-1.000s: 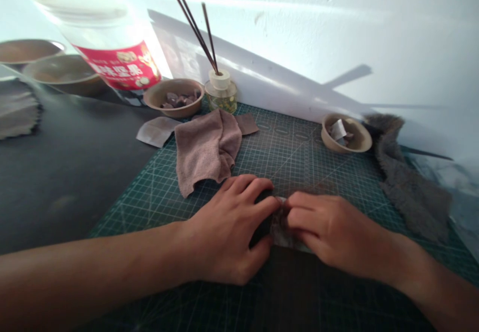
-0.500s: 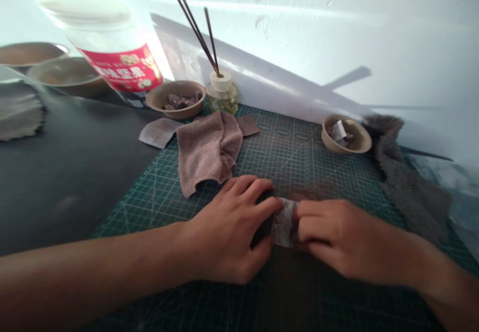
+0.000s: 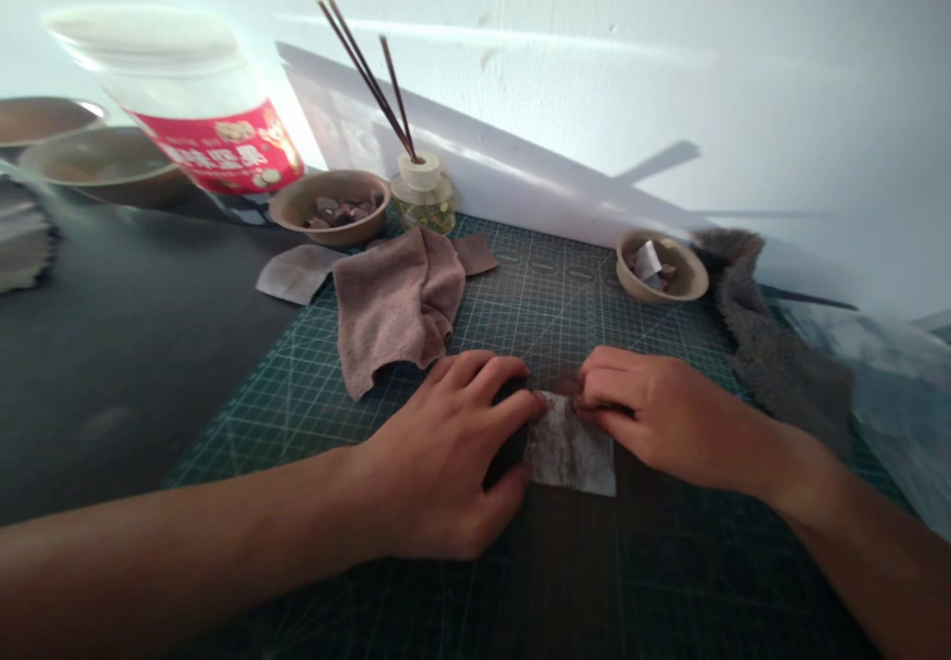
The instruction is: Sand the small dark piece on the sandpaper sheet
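A small whitish, brown-stained piece [image 3: 571, 450] lies flat on the green gridded mat [image 3: 297, 392]. My left hand [image 3: 465, 452] rests on the mat with its fingers apart, index fingertip and thumb against the piece's left edge. Over the piece's upper right corner is my right hand [image 3: 639, 402], its fingers pinched together; what is between them is too small to make out. Just beyond my left hand lies a crumpled pinkish-brown cloth [image 3: 393, 303].
Behind the cloth stand a bowl of brown pieces [image 3: 331, 206], a reed diffuser [image 3: 423, 194] and a large red-labelled tub [image 3: 215, 135]. Toward the right are a small bowl [image 3: 661, 266] and grey fuzzy cloth [image 3: 780, 363]. A white wall closes the back.
My right hand has moved up from the piece's right side to its upper corner, uncovering more of it. My left hand stays at its left edge. The whole view has shifted slightly.
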Motion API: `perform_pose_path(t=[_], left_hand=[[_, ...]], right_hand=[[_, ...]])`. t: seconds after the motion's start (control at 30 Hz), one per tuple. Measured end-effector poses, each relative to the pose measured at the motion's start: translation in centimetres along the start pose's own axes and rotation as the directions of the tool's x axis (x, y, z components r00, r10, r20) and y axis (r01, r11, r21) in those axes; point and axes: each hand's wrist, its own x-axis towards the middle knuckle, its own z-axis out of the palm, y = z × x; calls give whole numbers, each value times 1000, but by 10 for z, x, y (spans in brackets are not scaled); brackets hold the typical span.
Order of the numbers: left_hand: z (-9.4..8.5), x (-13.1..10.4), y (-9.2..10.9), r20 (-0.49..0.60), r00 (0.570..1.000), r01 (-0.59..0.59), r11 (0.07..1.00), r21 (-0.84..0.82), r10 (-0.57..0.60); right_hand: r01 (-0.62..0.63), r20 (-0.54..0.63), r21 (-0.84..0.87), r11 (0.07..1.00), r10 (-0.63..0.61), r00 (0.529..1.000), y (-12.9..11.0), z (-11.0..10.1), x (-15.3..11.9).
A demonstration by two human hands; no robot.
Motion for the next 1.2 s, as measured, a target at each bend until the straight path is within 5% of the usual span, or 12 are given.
perform_pose_path(t=[0.07, 0.13, 0.27, 0.47, 0.6, 0.77, 0.93, 1.07, 1.2], left_hand=[[-1, 0, 0, -4, 1000, -2, 1000, -9, 2], [-1, 0, 1, -6, 1000, -8, 1000, -16, 8], [0, 0, 0, -10, 1000, -13, 1000, -5, 13], [4, 0, -2, -34, 999, -28, 1000, -13, 28], [4, -1, -2, -36, 999, -18, 1000, -1, 18], [3, -1, -2, -15, 1000, -25, 1000, -13, 25], [2, -1, -1, -8, 1000, -17, 1000, -7, 17], [0, -1, 0, 18, 1000, -9, 1000, -24, 9], [0, -1, 0, -5, 1000, -13, 1000, -11, 13]], right_hand=[[67, 114, 71, 995, -74, 991, 0, 1, -1], [143, 110, 111, 984, -155, 982, -2, 3, 0], [20, -65, -3, 1000, -20, 998, -1, 5, 3], [155, 21, 54, 986, -156, 987, -6, 11, 1], [-18, -81, 9, 1000, 19, 997, -2, 10, 2], [102, 16, 84, 991, -103, 995, -4, 9, 0], [-4, -12, -4, 1000, 4, 1000, -1, 4, 1], [139, 74, 62, 988, -143, 987, -4, 5, 1], [4, -39, -25, 1000, -5, 999, -3, 4, 2]])
